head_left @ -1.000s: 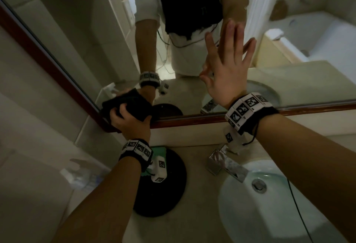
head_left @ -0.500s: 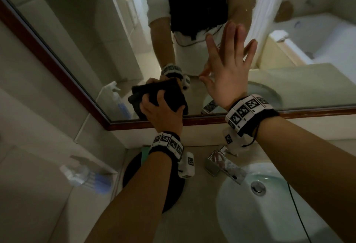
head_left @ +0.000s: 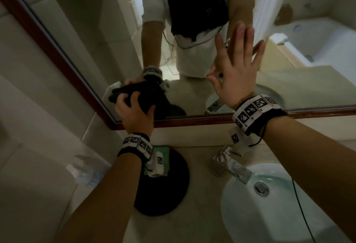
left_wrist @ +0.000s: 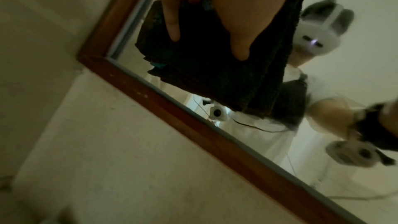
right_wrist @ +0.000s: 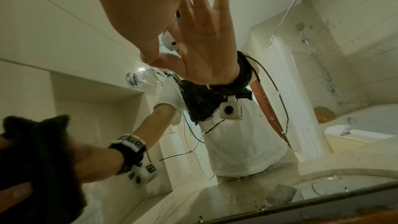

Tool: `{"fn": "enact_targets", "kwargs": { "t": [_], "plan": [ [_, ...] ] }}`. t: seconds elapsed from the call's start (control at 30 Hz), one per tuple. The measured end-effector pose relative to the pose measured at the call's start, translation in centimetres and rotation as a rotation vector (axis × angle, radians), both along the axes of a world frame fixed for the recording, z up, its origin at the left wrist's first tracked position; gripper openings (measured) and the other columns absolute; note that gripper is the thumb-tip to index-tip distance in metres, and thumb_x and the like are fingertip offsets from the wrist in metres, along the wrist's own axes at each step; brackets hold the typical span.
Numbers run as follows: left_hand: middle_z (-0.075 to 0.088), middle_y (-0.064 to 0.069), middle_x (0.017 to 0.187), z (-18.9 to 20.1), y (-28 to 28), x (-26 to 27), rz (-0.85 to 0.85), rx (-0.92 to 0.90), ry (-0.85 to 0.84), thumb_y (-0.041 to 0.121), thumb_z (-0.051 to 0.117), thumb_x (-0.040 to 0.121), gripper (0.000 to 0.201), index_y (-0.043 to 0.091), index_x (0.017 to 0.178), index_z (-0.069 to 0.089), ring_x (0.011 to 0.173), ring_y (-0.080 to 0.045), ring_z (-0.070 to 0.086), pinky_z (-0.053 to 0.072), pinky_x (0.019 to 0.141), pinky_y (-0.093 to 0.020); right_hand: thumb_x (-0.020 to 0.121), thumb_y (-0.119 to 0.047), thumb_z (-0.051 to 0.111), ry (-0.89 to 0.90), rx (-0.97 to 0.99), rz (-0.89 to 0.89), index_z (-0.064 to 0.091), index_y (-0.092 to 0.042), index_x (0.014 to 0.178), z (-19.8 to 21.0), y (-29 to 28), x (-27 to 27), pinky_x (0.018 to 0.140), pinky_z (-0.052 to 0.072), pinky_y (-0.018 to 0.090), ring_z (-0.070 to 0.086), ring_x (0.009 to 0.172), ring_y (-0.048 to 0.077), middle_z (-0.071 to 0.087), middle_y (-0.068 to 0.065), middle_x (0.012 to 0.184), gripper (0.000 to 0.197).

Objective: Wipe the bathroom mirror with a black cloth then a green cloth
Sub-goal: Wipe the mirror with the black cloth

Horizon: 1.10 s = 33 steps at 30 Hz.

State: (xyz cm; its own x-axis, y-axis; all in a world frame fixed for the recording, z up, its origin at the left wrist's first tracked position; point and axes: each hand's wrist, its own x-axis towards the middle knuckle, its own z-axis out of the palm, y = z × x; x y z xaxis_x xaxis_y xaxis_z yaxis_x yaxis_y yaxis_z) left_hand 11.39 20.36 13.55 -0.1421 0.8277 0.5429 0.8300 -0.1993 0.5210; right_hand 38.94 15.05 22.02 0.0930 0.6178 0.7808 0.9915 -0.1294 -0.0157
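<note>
While the folded black terry cloth (head_left: 143,96) was pressed against the wood-framed bathroom mirror (head_left: 308,88) near its lower left corner, the left hand (head_left: 134,115) had its fingers curled round it, so the first wipe looked under way, not finished. The right hand (head_left: 234,73), at centre frame, lay flat on the glass with fingers spread, its grip on nothing. The folded green cloth (head_left: 163,158) lay on a round black tray (head_left: 163,194) on the beige desk (head_left: 192,223), lower centre; that second wipe remained.

chrome faucet (head_left: 229,165), white sink (head_left: 240,213), spray bottle (head_left: 84,173)
</note>
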Motion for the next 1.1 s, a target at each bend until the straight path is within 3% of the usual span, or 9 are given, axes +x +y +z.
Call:
{"fn": "enact_targets", "kwargs": {
  "t": [0.2,0.47,0.67,0.83,0.97,1.1],
  "plan": [
    [0.023,-0.014,0.144,-0.4,1.9,-5.3,0.058,-0.088,0.007,0.040,0.075,0.079,0.064,0.019,0.128,0.040,0.130,-0.039,0.032,0.042,0.104,-0.055,0.084,-0.059,0.063,0.000,-0.046,-0.014,0.014,-0.023,0.158,-0.1,0.0,0.1,0.115,0.005,0.068,0.008,0.147,0.047,0.011,0.029,0.159,0.095],
    [0.026,-0.019,0.146,1.3,0.7,-2.7,0.083,-0.065,-0.003,0.024,0.077,0.081,0.062,0.012,0.132,0.044,0.131,-0.039,0.030,0.038,0.109,-0.048,0.085,-0.056,0.063,-0.007,-0.051,-0.001,0.017,-0.023,0.158,0.2,-0.3,0.1,0.115,0.005,0.068,0.009,0.148,0.046,0.011,0.027,0.160,0.092],
    [0.030,-0.019,0.145,5.1,-0.6,2.7,-0.002,0.051,-0.023,0.024,0.081,0.077,0.066,0.020,0.129,0.042,0.131,-0.037,0.035,0.040,0.109,-0.049,0.081,-0.039,0.065,0.008,-0.061,0.054,0.022,-0.027,0.156,0.9,-1.5,0.7,0.116,0.010,0.065,0.005,0.151,0.037,0.008,0.017,0.164,0.087],
    [0.031,-0.023,0.147,8.8,-2.1,8.5,-0.046,0.095,0.051,0.029,0.079,0.078,0.066,0.016,0.133,0.048,0.132,-0.042,0.033,0.036,0.109,-0.051,0.079,-0.032,0.064,0.045,-0.067,0.215,0.033,-0.020,0.153,3.2,-3.8,3.2,0.115,0.025,0.050,0.023,0.148,0.029,0.024,0.007,0.162,0.081],
    [0.035,-0.021,0.144,12.5,-3.1,12.9,-0.055,0.158,0.101,0.034,0.079,0.075,0.066,0.020,0.132,0.049,0.126,-0.043,0.037,0.037,0.104,-0.053,0.076,-0.017,0.068,0.107,0.015,0.343,0.041,-0.011,0.148,6.5,-5.7,6.4,0.107,0.039,0.049,0.039,0.137,0.031,0.032,0.010,0.157,0.077],
    [0.031,-0.019,0.148,16.0,-4.3,15.9,-0.029,0.139,0.121,0.036,0.078,0.078,0.068,0.024,0.137,0.046,0.130,-0.042,0.033,0.037,0.101,-0.053,0.082,-0.023,0.058,0.125,0.104,0.247,0.039,-0.019,0.150,9.4,-7.0,10.4,0.108,0.036,0.052,0.038,0.137,0.035,0.029,0.017,0.156,0.071]
  ]
}}
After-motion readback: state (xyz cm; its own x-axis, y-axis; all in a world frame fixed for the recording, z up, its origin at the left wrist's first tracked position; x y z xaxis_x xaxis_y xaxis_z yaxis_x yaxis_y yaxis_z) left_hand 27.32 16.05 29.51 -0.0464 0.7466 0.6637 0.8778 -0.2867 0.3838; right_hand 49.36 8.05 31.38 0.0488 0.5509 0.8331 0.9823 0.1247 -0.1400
